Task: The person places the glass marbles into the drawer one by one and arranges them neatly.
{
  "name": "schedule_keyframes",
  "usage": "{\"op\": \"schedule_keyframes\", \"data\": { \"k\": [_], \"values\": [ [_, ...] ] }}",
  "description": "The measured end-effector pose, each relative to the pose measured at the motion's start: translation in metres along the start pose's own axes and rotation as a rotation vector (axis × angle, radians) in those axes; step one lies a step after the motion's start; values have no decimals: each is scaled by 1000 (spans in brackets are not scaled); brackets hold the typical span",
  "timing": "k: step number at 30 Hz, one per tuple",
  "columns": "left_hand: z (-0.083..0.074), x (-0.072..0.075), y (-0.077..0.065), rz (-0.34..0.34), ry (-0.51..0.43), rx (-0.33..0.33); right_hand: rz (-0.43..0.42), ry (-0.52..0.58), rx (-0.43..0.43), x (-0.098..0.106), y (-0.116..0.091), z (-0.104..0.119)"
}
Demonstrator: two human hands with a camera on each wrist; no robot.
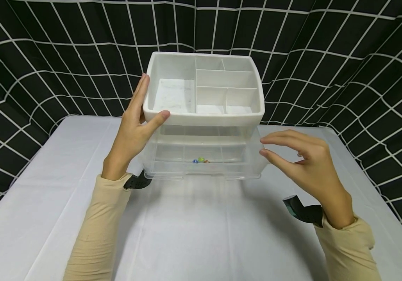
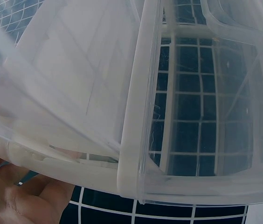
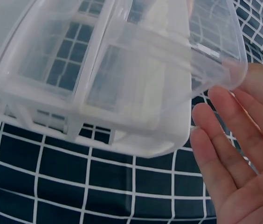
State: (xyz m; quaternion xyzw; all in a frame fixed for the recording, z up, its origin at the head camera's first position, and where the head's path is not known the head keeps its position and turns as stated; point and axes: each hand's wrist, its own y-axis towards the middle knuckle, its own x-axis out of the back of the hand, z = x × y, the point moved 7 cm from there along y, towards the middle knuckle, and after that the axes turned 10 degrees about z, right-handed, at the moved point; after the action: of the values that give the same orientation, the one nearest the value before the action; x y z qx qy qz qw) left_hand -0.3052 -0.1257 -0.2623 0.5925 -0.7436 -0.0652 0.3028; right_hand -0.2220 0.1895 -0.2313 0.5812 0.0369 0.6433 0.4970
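Note:
A white storage organizer (image 1: 204, 120) with an open divided top stands on the table. Below its top tray, a clear plastic drawer (image 1: 167, 168) is pulled out toward me. Three small coloured balls, like marbles (image 1: 201, 160), lie in it: blue, green and orange. My left hand (image 1: 128, 128) grips the organizer's upper left side, thumb over the front rim and fingers along the side wall. At the drawer's right front corner, my right hand (image 1: 301, 160) pinches the edge between thumb and fingers; its lower fingers (image 3: 208, 149) stay off the plastic in the right wrist view.
White cloth covers the table (image 1: 186, 234). A black curtain (image 1: 292, 35) with a white grid hangs behind and along both sides. Dark camera mounts (image 1: 302, 210) sit at both wrists. Another clear drawer front (image 2: 243, 107) shows in the left wrist view.

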Motion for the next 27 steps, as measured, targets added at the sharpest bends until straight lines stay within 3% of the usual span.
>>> {"op": "schedule_keyframes", "data": {
  "k": [8,27],
  "values": [
    [1,0,0,1,3,5,-11,-37,-50,12,-13,-9],
    [1,0,1,-1,3,-1,-18,-133,-156,19,-41,-35]
  ]
}}
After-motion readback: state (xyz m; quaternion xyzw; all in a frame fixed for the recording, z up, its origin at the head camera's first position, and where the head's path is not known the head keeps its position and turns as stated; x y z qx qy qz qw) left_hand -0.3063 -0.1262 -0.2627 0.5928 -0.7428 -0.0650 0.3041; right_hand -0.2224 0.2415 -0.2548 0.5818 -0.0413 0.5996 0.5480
